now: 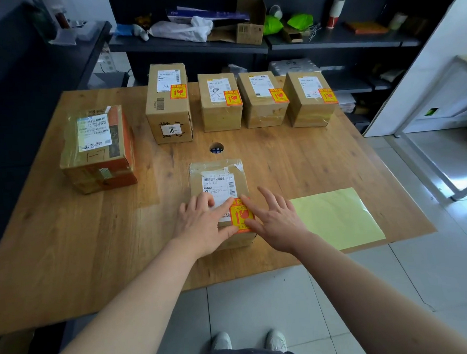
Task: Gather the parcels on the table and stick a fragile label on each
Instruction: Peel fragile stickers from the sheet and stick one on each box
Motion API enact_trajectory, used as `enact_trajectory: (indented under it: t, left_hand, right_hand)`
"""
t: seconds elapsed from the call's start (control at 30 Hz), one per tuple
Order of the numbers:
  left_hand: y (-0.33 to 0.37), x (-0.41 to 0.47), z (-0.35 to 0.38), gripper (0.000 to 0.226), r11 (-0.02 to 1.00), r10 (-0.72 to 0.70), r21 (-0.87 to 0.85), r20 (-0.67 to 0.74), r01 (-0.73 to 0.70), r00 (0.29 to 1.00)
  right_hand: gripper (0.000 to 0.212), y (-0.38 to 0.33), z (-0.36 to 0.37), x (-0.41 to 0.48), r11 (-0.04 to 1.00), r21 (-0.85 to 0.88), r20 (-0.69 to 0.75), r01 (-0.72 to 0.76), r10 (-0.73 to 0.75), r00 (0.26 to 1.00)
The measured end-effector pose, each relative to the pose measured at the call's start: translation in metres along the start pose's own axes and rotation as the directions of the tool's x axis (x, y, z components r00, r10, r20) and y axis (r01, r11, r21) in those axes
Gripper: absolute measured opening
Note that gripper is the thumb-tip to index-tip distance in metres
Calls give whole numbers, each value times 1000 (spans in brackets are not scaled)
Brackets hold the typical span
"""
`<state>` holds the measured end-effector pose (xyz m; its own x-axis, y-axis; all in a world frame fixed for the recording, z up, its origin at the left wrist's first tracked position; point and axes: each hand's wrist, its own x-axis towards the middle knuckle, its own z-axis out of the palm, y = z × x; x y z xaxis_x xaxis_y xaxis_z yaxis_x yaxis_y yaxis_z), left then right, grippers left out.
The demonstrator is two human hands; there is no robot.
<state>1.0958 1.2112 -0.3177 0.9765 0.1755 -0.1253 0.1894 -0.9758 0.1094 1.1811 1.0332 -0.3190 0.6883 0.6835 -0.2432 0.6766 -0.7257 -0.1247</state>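
Both hands are open and flat: left hand [202,225] and right hand [277,223] pressing the fragile label [240,216] onto the parcel [219,202] at the table's [307,156] near edge. Looks like the unlabelled parcel [98,149] by the left edge is next, nearer the left hand.

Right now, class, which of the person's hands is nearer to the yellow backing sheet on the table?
Right. The right hand lies just beside the yellow backing sheet's left edge; the left hand sits farther left, across the fragile label.
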Motion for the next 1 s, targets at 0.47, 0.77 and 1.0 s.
enact_trajectory:
  t: [0.47,0.77,1.0]
  left_hand:
    - [-3,-17,8,66,993,-70,-96,6,70,998]
    - [-4,-20,7,64,992,-73,-98,12,74,997]
    - [-3,-20,9,64,991,-85,-102,25,87,996]
  right_hand:
    - [55,-2,11,-5,983,27,-83,180,-177,981]
    - [55,-18,16,4,982,63,-88,179,-174,981]
    - [57,-5,11,2,984,175,-130,35,-12,991]
